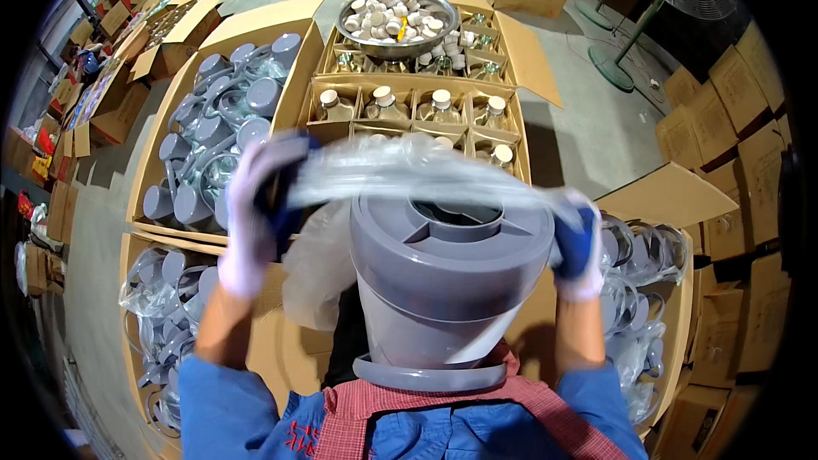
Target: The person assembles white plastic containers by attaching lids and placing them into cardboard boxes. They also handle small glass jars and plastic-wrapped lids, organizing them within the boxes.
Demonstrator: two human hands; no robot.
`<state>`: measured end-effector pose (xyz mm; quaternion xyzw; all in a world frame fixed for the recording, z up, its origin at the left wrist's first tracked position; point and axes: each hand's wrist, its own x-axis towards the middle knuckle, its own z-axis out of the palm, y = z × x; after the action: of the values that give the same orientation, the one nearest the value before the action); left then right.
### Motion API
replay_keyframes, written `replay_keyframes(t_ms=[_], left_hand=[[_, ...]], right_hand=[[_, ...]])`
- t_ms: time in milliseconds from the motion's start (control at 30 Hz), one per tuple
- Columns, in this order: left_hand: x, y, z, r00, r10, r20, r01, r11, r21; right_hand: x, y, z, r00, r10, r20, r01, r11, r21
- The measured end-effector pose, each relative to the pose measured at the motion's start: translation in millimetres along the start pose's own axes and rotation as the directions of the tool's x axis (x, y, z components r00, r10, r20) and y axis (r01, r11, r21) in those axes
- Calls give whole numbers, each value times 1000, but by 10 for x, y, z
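A clear plastic bag is stretched taut between my two gloved hands, blurred by motion. My left hand grips its left end and my right hand its right end, both closed. Just below and behind the bag stands a grey plastic container, close to my body. Its wide grey end faces up, with a round dark opening and ribs around it. The tapered, paler body runs down to a grey rim near my chest. A loose, crumpled part of plastic film hangs left of the container.
Ahead, a divided carton holds glass bottles with white caps. A metal bowl of white caps rests on the bottles behind. Cartons of grey handled parts stand at the left and right. A fan and stacked boxes line the right.
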<state>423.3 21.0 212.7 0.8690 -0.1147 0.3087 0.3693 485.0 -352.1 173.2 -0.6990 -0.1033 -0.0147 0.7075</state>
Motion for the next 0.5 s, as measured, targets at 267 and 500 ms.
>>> replay_keyframes(t_ms=[267, 500], left_hand=[[-1499, 101, 290, 858, 26, 514, -17, 1000, -22], [-2382, 394, 396, 807, -5, 590, -222, 924, 312]], right_hand=[[-1047, 435, -508, 615, 48, 787, 359, 872, -334], [-1695, -327, -148, 485, -65, 872, 383, 912, -145]])
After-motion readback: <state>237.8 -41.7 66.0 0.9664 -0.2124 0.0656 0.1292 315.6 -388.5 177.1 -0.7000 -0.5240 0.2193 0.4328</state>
